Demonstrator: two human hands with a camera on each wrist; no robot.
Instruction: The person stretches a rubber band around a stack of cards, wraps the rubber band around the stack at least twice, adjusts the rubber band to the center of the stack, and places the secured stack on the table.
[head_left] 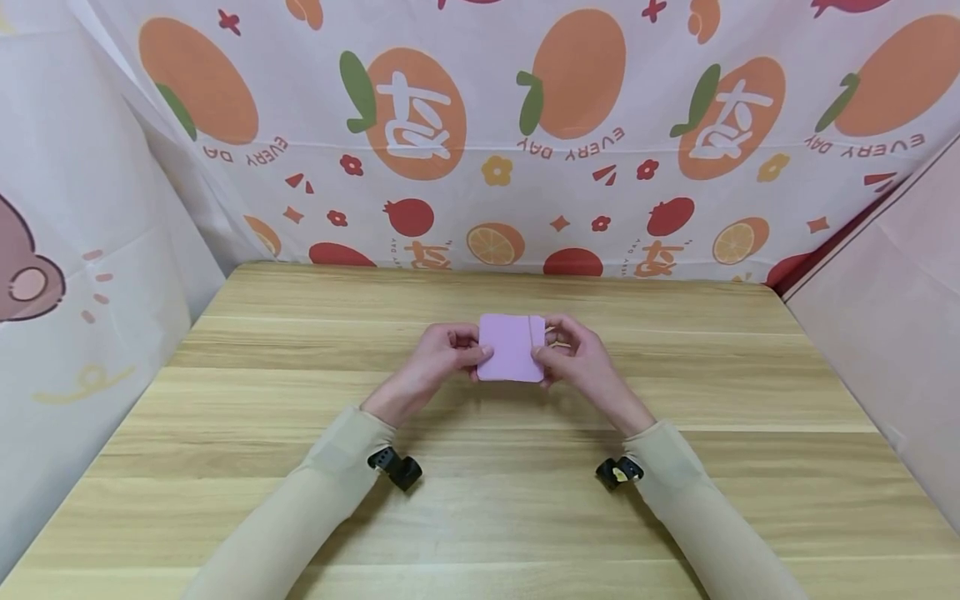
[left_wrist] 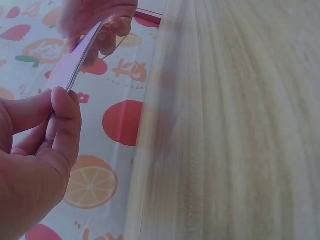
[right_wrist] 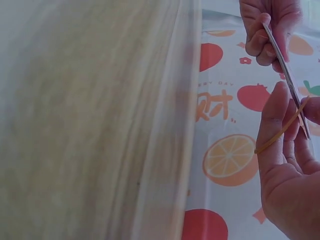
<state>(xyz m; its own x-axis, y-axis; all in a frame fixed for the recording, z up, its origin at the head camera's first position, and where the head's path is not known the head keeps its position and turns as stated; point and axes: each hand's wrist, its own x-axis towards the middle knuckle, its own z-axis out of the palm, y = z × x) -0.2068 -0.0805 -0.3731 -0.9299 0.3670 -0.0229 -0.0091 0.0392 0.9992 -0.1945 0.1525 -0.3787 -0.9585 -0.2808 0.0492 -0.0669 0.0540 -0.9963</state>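
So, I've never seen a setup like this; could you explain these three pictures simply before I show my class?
There is no robot here: a person works with two bare hands. The widest picture comes from a camera on the head; the other two come from small wrist cameras, each watching its own hand. The sleeved forearms reach over a wooden table, with a fruit-printed cloth behind. The left hand and right hand pinch opposite sides of a thin lilac square. A rubber band crosses it near the right hand and reaches that hand's fingers.
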